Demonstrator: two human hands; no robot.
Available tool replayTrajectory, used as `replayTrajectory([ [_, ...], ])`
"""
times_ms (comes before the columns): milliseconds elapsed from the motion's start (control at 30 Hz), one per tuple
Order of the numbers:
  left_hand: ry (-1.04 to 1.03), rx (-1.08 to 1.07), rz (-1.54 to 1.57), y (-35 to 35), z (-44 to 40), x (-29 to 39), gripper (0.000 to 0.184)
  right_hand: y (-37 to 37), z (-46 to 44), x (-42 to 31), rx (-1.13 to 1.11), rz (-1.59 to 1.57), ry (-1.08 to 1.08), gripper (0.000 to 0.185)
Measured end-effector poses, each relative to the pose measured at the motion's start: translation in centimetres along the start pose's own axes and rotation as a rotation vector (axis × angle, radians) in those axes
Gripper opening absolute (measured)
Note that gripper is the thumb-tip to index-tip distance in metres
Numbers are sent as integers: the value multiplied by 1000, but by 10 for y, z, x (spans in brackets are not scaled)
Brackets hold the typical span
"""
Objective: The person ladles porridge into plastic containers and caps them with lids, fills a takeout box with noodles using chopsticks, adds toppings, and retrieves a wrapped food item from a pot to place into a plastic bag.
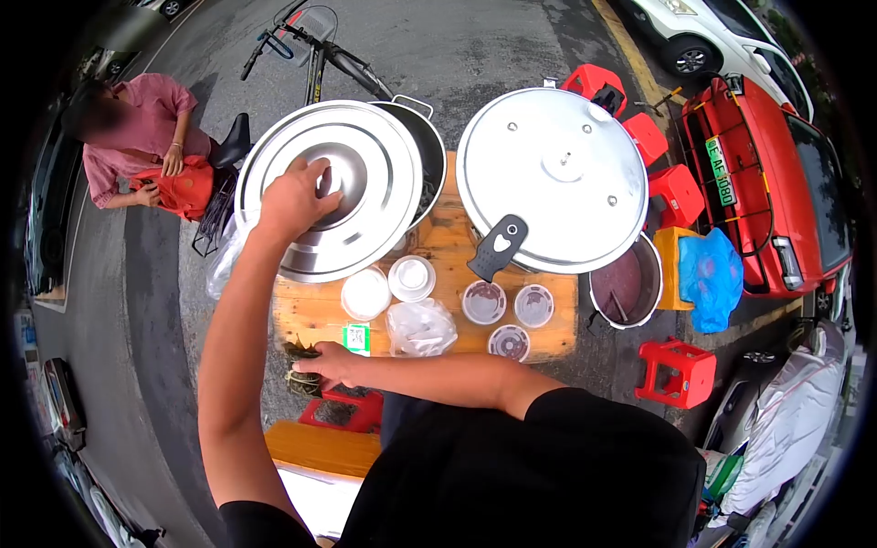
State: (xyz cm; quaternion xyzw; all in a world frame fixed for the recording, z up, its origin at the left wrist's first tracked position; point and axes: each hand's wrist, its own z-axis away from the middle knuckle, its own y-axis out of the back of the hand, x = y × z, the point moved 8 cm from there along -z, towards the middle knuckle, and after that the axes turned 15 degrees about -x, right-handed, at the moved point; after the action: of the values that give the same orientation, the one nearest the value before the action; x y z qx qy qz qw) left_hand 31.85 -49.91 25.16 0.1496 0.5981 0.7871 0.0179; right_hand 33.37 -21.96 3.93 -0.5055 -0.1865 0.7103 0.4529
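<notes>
My left hand grips the knob of a large round steel lid. The lid sits shifted to the left over a metal pot, whose dark inside shows at the right. Low at the table's left front, my right hand holds a dark green leaf-wrapped bundle tied with string. Near that hand are a green and white code card, a clear plastic bag and white round containers.
A large lidded pot with a black handle stands right on the wooden table, behind lidded cups. Beyond are a pot of purplish liquid, red stools and a red vehicle. A person with a red bag stands left, beside a bicycle.
</notes>
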Motion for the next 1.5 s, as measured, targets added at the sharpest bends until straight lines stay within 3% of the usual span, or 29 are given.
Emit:
replayTrajectory([
  [67, -8, -12, -55, -29, -25, 8, 56, 1, 11, 19, -13, -17, -81, 65],
  [333, -43, 22, -71, -60, -77, 11, 54, 22, 32, 50, -37, -24, -63, 74],
  [567, -25, -42, 12, -67, -80, 5, 59, 57, 33, 85, 16, -7, -104, 111],
  [633, 36, -30, 82, -60, -56, -1, 64, 64, 38, 92, 54, 12, -127, 109],
  [667, 93, -2, 136, -55, -37, -9, 68, 66, 41, 97, 80, 12, -141, 79],
  [733, 75, 94, 184, -40, 17, -27, 79, 70, 45, 103, 82, 41, -165, 62],
  [767, 100, 123, 259, -35, 53, -44, 81, 66, 47, 105, 11, 12, -205, 85],
  [833, 196, 97, 462, -26, 138, -81, 94, 63, 49, 115, 19, -25, -244, 63],
  [867, 278, 135, 539, -40, 187, -111, 91, 67, 48, 121, 55, -1, -260, 64],
  [967, 382, 136, 941, -99, 347, -168, 56, 63, 52, 128, 211, 125, -304, 69],
  [1067, 593, 348, 1402, -215, 505, -209, 31, 52, 46, 141, 228, 152, -295, 59],
  [1133, 668, 736, 1649, -266, 594, -191, 25, 48, 31, 162, 178, 132, -341, 52],
  [1200, 870, 899, 1764, -350, 677, -184, 36, 4, 21, 164, 121, 165, -354, 51],
  [1333, 1018, 1103, 1961, -425, 774, -123, 40, -107, -12, 188, -111, 235, -414, 52],
  [1500, 1029, 1298, 2190, -507, 821, -79, 54, -246, -61, 259, -326, 419, -402, 56],
])
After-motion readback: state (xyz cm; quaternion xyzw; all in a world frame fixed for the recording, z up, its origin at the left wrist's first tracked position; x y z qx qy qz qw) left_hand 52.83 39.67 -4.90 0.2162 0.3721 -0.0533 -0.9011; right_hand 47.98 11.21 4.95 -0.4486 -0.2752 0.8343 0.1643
